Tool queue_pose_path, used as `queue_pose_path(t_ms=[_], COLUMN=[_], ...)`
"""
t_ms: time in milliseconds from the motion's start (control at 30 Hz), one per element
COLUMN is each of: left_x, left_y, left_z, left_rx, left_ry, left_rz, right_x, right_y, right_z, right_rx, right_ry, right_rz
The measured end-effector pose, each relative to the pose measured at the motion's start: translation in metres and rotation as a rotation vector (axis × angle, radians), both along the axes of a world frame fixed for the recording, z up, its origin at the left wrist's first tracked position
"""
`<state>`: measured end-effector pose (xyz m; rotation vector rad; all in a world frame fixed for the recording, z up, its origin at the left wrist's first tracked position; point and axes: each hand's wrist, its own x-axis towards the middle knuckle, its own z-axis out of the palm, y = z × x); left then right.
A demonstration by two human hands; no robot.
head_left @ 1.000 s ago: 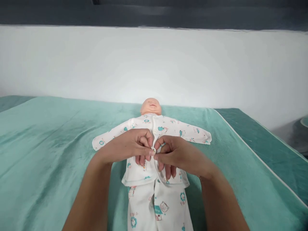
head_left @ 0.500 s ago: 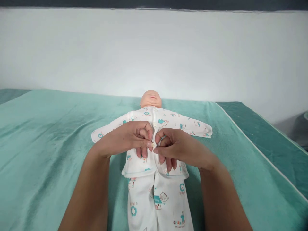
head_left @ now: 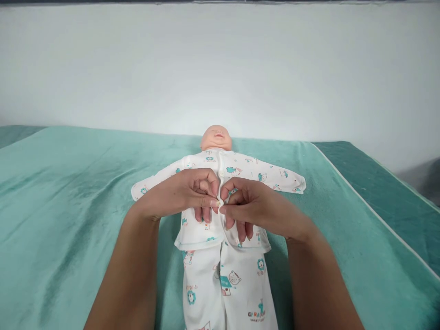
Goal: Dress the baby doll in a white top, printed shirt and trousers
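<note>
A baby doll (head_left: 216,137) lies on its back, dressed in a white printed baby shirt (head_left: 195,233) and matching trousers (head_left: 245,288). At the middle of the shirt's front opening, my left hand (head_left: 187,195) pinches a small button (head_left: 220,203) between thumb and fingers. Close beside it, my right hand (head_left: 252,206) is closed on the shirt's front edge, thumb near the same button. Another button (head_left: 222,174) shows higher on the front. Whether the pinched button sits in its hole is hidden by the fingertips.
A light green blanket (head_left: 85,183) with soft wrinkles lies under the doll. Darker green cloth (head_left: 378,183) extends beyond its pale edge on the right. A white wall (head_left: 220,68) stands behind, and a dark object (head_left: 431,183) is at the far right.
The view has tilted down a little, so the wall's dark top band shows less. Both hands remain pinched at the same button, with only slight finger shifts.
</note>
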<state>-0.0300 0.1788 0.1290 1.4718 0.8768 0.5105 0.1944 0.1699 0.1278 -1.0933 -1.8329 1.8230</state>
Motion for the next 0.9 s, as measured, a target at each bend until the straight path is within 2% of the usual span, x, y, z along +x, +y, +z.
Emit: queue_pose_path(t_ms=[267,500,900], left_x=[0.0022,0.0089,0.0024], left_y=[-0.0007,-0.0042,-0.0034], left_z=[0.0009,0.0035,0.0002], left_rx=[0.002,0.025,0.062], left_ry=[0.040,0.113,-0.011], left_rz=[0.000,0.061,-0.022], right_x=[-0.0014,-0.0046,-0.0045], right_y=[-0.0011,-0.0024,0.0000], right_z=[0.0009,0.0012,-0.0006], right_rx=[0.004,0.039,-0.017], right_ry=[-0.025,-0.049,-0.004], right_rz=[0.002,0.007,0.003])
